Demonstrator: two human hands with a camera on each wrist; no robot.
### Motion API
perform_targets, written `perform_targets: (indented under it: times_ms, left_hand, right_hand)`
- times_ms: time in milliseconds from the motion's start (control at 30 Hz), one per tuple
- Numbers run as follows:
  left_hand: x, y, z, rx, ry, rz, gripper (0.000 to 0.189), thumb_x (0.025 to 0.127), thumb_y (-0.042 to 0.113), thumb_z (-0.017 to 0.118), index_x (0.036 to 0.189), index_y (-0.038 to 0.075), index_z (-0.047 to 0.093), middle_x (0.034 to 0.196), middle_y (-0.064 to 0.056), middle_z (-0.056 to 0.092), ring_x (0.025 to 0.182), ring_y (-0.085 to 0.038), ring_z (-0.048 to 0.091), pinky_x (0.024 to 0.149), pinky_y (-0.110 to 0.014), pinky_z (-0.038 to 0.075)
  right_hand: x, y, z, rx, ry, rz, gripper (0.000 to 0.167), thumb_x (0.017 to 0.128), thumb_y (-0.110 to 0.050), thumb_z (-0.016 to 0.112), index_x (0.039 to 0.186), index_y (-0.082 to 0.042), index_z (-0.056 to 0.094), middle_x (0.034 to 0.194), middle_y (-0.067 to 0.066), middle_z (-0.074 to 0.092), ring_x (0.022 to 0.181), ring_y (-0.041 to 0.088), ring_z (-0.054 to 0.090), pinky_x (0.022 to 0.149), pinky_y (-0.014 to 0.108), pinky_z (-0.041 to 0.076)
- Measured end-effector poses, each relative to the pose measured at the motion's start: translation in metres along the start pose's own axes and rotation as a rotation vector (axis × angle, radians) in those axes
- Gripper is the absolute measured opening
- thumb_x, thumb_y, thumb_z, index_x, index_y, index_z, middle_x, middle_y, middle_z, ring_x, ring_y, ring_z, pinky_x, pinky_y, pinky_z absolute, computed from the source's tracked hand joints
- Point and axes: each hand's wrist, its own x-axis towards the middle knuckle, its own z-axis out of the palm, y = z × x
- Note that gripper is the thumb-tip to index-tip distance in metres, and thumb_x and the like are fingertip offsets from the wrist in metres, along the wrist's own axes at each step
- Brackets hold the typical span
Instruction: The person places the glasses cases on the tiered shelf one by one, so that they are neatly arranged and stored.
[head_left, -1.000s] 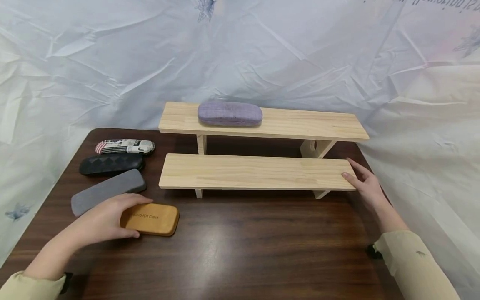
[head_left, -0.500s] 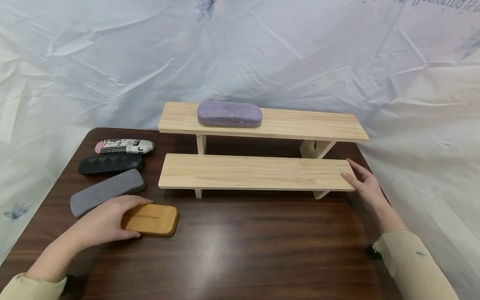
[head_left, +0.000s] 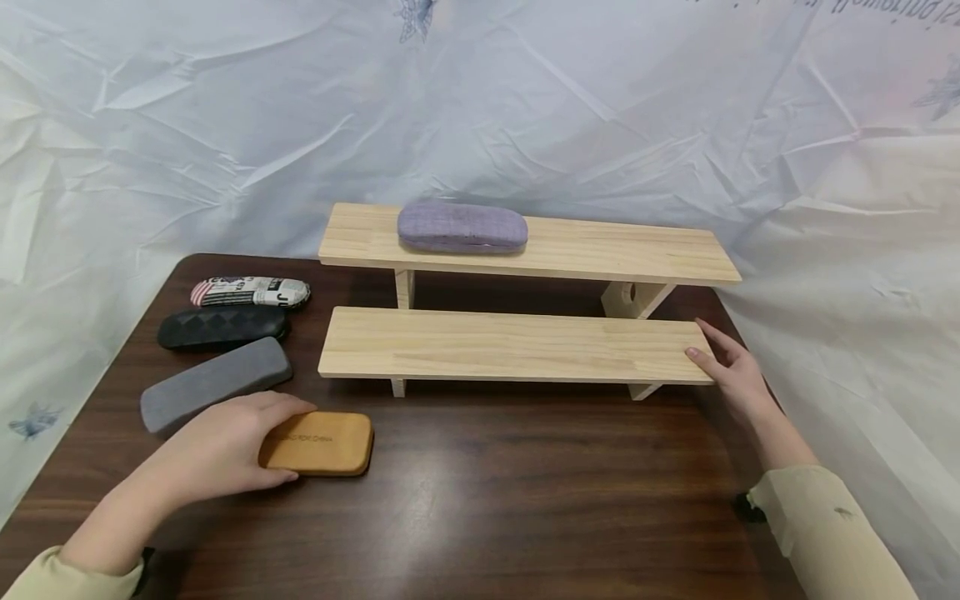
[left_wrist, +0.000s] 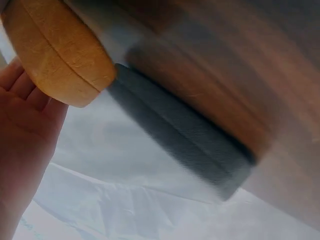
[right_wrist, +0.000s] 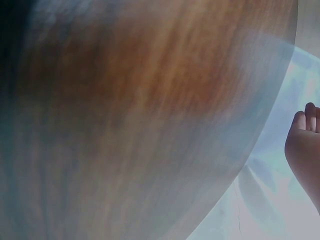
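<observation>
My left hand (head_left: pixel 228 446) grips a tan glasses case (head_left: pixel 326 443) by its left end, thumb on the near side and fingers on the far side. Dark lettering runs across its lid. In the left wrist view the same tan case (left_wrist: pixel 57 50) lies against the fingers, its seam showing. My right hand (head_left: pixel 738 379) holds the right end of the lower step of a two-tier pale wooden shelf (head_left: pixel 510 343), thumb on top and a finger at the back corner. On the upper step sits a purple glasses case (head_left: pixel 461 227). The right wrist view shows the hand (right_wrist: pixel 305 150) at its edge.
Left of the shelf lie a grey glasses case (head_left: pixel 217 383), a black quilted one (head_left: pixel 221 327) and a newsprint-patterned one (head_left: pixel 251 292). They rest on the dark wooden table (head_left: pixel 480 508). Pale sheeting (head_left: pixel 540 108) hangs behind and at both sides.
The left hand has moved slightly to the right with the tan case in the last half second. The right hand stays on the shelf end.
</observation>
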Motion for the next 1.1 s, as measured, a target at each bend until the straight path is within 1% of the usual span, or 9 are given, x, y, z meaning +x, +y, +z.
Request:
perform_targets:
  times_ms: [100,167,300,400,500,667,933,1100]
  left_hand:
    - [0.002,0.008,-0.004,0.006,0.039,0.039,0.072,0.067,0.04,0.1,0.127,0.012,0.074,0.121,0.001,0.075,0.11,-0.022,0.073,0.092,-0.049,0.061]
    - [0.004,0.013,-0.007,0.015,0.074,0.076,0.073,0.066,0.041,0.1,0.127,0.013,0.074,0.121,0.002,0.075,0.11,-0.021,0.073,0.091,-0.047,0.061]
    - [0.01,0.024,-0.011,0.051,0.152,0.155,0.077,0.062,0.044,0.101,0.127,0.013,0.074,0.118,0.002,0.076,0.107,-0.018,0.073,0.089,-0.045,0.061]
    - [0.016,0.031,-0.014,0.069,0.187,0.196,0.08,0.062,0.046,0.101,0.129,0.013,0.074,0.117,0.001,0.076,0.106,-0.018,0.072,0.09,-0.045,0.06]
    - [0.023,0.038,-0.018,0.068,0.188,0.218,0.081,0.064,0.046,0.1,0.132,0.013,0.073,0.118,0.0,0.075,0.108,-0.02,0.072,0.091,-0.046,0.06]
    - [0.04,0.047,-0.022,0.069,0.167,0.253,0.08,0.067,0.046,0.099,0.133,0.01,0.072,0.119,-0.003,0.075,0.11,-0.022,0.071,0.093,-0.047,0.06]
    - [0.068,0.056,-0.018,0.064,0.209,0.334,0.081,0.066,0.048,0.098,0.131,0.008,0.072,0.119,-0.003,0.076,0.111,-0.024,0.072,0.098,-0.047,0.059]
    - [0.09,0.062,-0.017,0.034,0.226,0.37,0.079,0.069,0.046,0.097,0.133,0.007,0.071,0.121,-0.005,0.076,0.113,-0.024,0.071,0.102,-0.047,0.058]
  right_hand:
    - [0.0,0.0,0.0,-0.005,0.004,-0.007,0.072,0.11,-0.029,0.06,0.17,-0.013,0.024,0.169,0.033,0.025,0.107,-0.014,0.049,0.083,0.004,0.049]
    - [0.0,0.001,0.0,-0.007,0.007,-0.01,0.072,0.11,-0.029,0.06,0.17,-0.013,0.024,0.168,0.034,0.026,0.106,-0.014,0.049,0.082,0.005,0.05]
    - [-0.001,0.0,0.0,-0.01,0.011,-0.011,0.072,0.11,-0.028,0.06,0.17,-0.014,0.024,0.167,0.035,0.027,0.104,-0.014,0.051,0.081,0.005,0.05]
    - [-0.001,0.0,0.001,-0.01,0.011,-0.008,0.072,0.11,-0.029,0.06,0.17,-0.015,0.025,0.168,0.034,0.027,0.104,-0.014,0.051,0.082,0.005,0.05]
    - [0.0,0.0,0.001,-0.009,0.011,-0.006,0.072,0.11,-0.03,0.061,0.17,-0.015,0.024,0.169,0.032,0.026,0.105,-0.013,0.05,0.082,0.005,0.05]
    - [0.0,0.002,0.0,-0.018,0.01,-0.002,0.072,0.11,-0.029,0.06,0.17,-0.014,0.024,0.168,0.033,0.026,0.105,-0.013,0.05,0.082,0.005,0.05]
    - [-0.001,0.001,0.0,0.009,0.009,-0.004,0.072,0.11,-0.027,0.061,0.17,-0.014,0.025,0.165,0.031,0.029,0.101,-0.013,0.054,0.081,0.007,0.052]
    - [0.0,0.0,0.0,0.022,0.012,0.0,0.072,0.109,-0.028,0.061,0.17,-0.015,0.025,0.165,0.031,0.029,0.099,-0.012,0.056,0.08,0.008,0.053]
